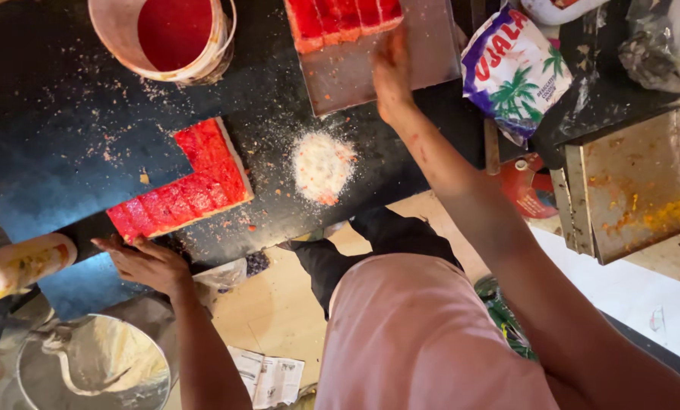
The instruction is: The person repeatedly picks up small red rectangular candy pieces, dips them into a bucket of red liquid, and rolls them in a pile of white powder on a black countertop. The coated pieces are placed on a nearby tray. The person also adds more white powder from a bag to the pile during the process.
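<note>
My left hand (144, 260) rests with fingers spread on the near edge of the black counter (59, 159), just touching the corner of an L-shaped slab of red-topped sweet (192, 182). My right hand (392, 72) reaches far across and lies flat, fingers together, on a steel tray (385, 64). That tray carries a block of red-topped sweet pieces (341, 19) at its far end. Whether my right hand grips anything is hidden. A small heap of white crumbs (322, 165) lies between the slab and the tray.
A bucket of red liquid (174, 34) stands at the back left. A printed plastic packet (513, 72) lies to the right of the tray. An empty stained steel tray (632, 186) sits far right. A steel bowl (93, 368) and an orange-stained bottle (21, 266) are at lower left.
</note>
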